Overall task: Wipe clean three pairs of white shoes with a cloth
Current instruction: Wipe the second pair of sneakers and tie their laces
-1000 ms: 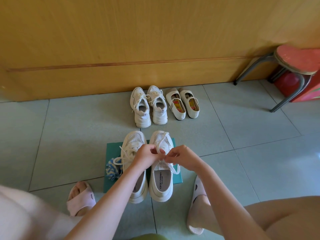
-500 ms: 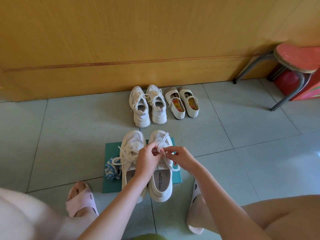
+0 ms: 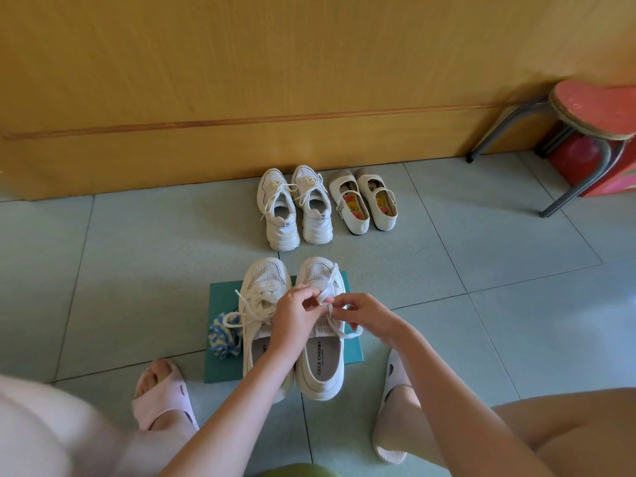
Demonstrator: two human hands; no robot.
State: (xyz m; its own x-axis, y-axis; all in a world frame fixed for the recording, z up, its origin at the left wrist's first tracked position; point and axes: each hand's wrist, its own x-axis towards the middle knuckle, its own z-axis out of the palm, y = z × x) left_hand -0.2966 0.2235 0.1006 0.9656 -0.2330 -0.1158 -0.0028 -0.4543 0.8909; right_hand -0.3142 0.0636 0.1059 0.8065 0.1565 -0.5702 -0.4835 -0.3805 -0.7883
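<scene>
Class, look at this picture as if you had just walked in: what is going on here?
A person is working on a pair of white mesh sneakers set on a teal mat. The left hand and right hand both pinch the lace of the shoe on the picture's right. The blue-and-white cloth lies untouched at the mat's edge. Chunky lace-up sneakers and strap flats stand by the wooden wall.

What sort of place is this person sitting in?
Most likely a room in a home: a pale tiled floor, a yellow wood-panelled wall, and a red-topped metal stool standing by that wall.
</scene>
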